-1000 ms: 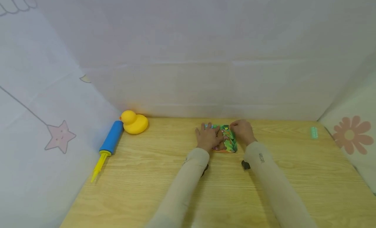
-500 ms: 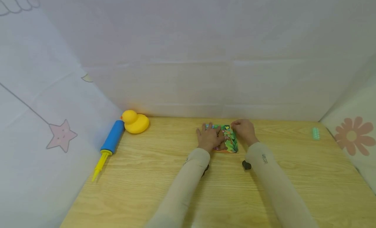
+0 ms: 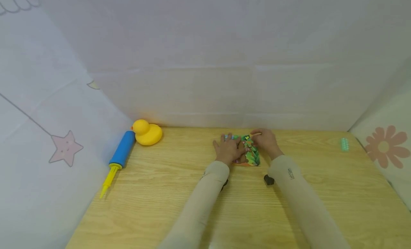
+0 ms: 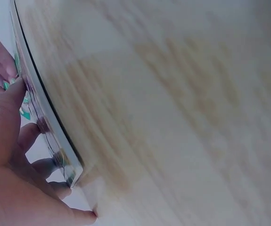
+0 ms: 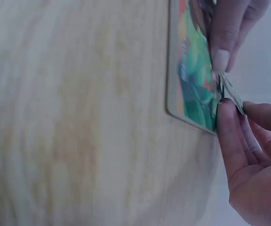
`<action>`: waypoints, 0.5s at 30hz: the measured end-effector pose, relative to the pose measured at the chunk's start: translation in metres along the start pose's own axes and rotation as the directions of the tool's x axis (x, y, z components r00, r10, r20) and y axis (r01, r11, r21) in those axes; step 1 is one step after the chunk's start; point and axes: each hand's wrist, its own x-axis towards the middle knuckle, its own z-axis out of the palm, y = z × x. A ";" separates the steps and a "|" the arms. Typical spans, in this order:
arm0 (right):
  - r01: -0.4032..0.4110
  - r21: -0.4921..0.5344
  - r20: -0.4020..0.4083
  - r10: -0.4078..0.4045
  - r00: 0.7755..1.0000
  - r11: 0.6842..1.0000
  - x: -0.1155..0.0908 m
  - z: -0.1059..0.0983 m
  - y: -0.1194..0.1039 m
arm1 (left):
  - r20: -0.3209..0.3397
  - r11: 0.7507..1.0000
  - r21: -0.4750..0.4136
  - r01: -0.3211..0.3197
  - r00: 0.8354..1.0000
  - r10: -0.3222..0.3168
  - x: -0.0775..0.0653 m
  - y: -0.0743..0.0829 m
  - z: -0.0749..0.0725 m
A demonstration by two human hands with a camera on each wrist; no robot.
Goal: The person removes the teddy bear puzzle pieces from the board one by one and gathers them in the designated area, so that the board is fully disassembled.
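Fingers spread, the left hand point(image 3: 227, 151) rests on a picture board point(image 3: 252, 158) in the head view; just to its right, the right hand point(image 3: 266, 142) pinches a thin piece point(image 3: 256, 134). Left-wrist view: the board lies under the left hand. Right-wrist view: the thin piece stands tilted; freeing it seems the step, calling next for a firm pinch.

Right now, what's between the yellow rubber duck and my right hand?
In the head view, bare wooden tabletop comes first, then your left hand touching the jigsaw puzzle.
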 end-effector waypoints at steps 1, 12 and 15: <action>-0.011 0.025 0.010 0.011 1.000 1.000 0.000 0.001 0.000 | -0.001 1.000 0.000 -0.002 1.000 0.002 0.000 0.000 0.000; 0.003 0.080 -0.008 -0.003 1.000 0.997 0.005 -0.005 0.018 | -0.007 1.000 -0.007 -0.008 1.000 0.008 0.000 0.001 0.000; -0.003 0.111 -0.011 0.004 1.000 0.994 0.006 -0.013 0.025 | -0.001 1.000 0.002 0.001 1.000 -0.001 0.000 0.000 0.000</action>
